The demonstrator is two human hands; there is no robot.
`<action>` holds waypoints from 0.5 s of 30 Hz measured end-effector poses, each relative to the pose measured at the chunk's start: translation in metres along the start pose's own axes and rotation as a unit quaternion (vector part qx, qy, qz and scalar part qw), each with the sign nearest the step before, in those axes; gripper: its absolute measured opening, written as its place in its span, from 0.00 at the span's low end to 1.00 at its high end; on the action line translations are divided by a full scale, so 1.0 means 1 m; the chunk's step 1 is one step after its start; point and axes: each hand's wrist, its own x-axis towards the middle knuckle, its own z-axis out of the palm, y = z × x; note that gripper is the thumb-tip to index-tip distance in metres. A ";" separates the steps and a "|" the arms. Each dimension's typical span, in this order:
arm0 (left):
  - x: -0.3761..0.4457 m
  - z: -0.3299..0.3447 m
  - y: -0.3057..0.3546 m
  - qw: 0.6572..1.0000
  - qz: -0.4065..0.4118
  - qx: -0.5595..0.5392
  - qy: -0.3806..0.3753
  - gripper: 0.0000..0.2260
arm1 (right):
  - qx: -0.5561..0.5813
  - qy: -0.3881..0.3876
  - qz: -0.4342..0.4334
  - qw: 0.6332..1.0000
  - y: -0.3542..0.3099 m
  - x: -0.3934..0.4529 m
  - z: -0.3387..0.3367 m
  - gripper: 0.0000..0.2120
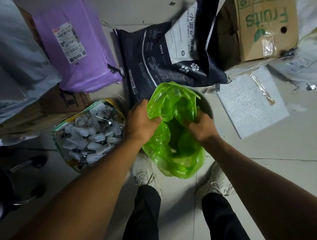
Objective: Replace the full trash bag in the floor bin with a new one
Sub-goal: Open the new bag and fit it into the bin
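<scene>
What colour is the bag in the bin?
Bright green, see-through plastic; the head view shows it.

Trash bag [173, 139] in the floor bin [205, 106], between clip-filled bag [90, 132] left and foam slab [251, 105] right.

A thin, translucent bright green trash bag [173, 132] sits in the middle of the scene, its film crumpled and glossy with many folds. Its mouth is pulled open, showing a darker green hollow inside. The far part of the bag stands up in a loose, puffed peak, while the near part hangs down and outward in a rumpled lip over the floor. Behind the bag's far right edge shows a curved strip of the floor bin [206, 106], grey and rounded, mostly covered by the green film. The bin stands on the pale tiled floor; its near rim is hidden under the bag.
</scene>
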 end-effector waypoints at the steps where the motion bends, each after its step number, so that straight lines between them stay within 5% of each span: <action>1: -0.001 -0.004 0.001 1.000 -0.009 -0.025 -0.005 0.26 | -0.004 0.013 -0.021 1.000 -0.002 -0.005 -0.004 0.16; 5: -0.006 -0.018 0.004 0.995 -0.030 -0.097 0.014 0.19 | 0.025 0.075 -0.046 0.996 -0.005 -0.017 -0.021 0.15; 10: -0.004 -0.019 0.000 0.996 0.059 -0.042 0.058 0.09 | 0.059 0.162 -0.054 0.984 -0.002 -0.009 -0.038 0.08; 15: 0.008 -0.015 -0.001 0.996 0.078 -0.026 0.030 0.13 | 0.041 0.167 -0.083 0.982 0.000 0.010 -0.045 0.04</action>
